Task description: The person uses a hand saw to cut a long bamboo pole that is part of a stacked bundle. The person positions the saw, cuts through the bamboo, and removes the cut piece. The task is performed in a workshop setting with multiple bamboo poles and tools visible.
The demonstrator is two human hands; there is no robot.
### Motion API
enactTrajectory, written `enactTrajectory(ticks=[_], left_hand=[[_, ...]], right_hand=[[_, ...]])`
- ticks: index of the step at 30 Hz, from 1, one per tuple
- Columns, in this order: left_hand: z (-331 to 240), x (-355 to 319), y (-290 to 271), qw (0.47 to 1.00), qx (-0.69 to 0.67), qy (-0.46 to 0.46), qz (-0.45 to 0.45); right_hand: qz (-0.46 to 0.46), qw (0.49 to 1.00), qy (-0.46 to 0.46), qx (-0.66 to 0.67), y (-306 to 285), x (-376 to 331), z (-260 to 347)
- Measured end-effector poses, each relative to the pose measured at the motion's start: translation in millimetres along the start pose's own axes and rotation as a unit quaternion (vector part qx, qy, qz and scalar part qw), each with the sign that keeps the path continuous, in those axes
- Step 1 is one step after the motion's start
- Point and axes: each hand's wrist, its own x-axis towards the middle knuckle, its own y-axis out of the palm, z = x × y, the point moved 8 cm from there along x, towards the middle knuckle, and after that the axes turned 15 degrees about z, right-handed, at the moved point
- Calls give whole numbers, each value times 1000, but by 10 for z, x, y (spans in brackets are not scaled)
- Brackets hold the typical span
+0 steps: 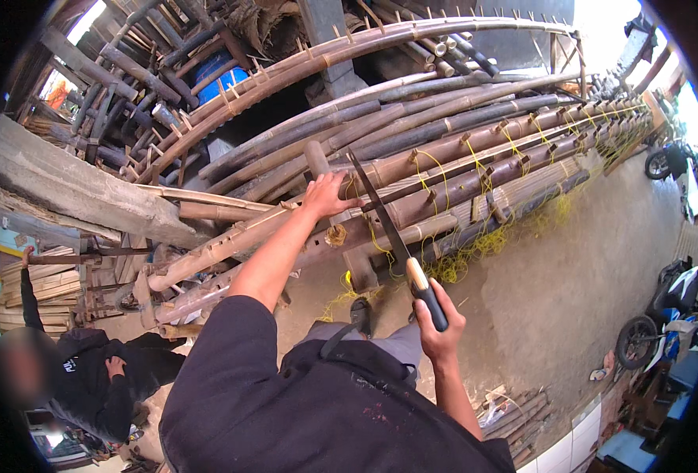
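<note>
My right hand point(441, 323) is closed around the black and pale handle of a handsaw point(392, 229). Its long dark blade points up and away to the left, its tip passing over the bamboo. My left hand point(325, 195) grips the brown bamboo pole point(380, 171), thumb and fingers apart across it beside an upright wooden post point(315, 158). Just below that hand, a second bamboo pole point(435, 197) shows a pale cut or fibrous end. Pegs stand along both poles, with yellow string point(483, 169) wound about them. The saw's teeth are too small to make out.
Stacked bamboo poles point(428, 118) lie behind, under a long pegged bamboo point(325, 55). A concrete ledge point(89, 185) stands at left. Another person point(89, 378) sits at lower left, one hand raised to a long blade. Motorcycles point(640, 339) are parked at right, beyond the concrete floor point(538, 292).
</note>
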Motion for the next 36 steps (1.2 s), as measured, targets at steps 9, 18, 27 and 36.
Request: enactTrajectory(ticks=[9,18,27,36], left_hand=[[-31,-28,-7,1000,-12,-7,1],[-36,-36,-22,1000,-12,-9,2],[-13,-27,9,1000,-9,1,-10],[-33,-22,7,1000,-8,-2,-7]], right_hand=[[-3,999,-25,-41,-206,-154,101],[11,998,-12,-56,-81,-192,62],[21,997,1,-68,-55,-161,106],[38,995,-12,-86,21,9,106]])
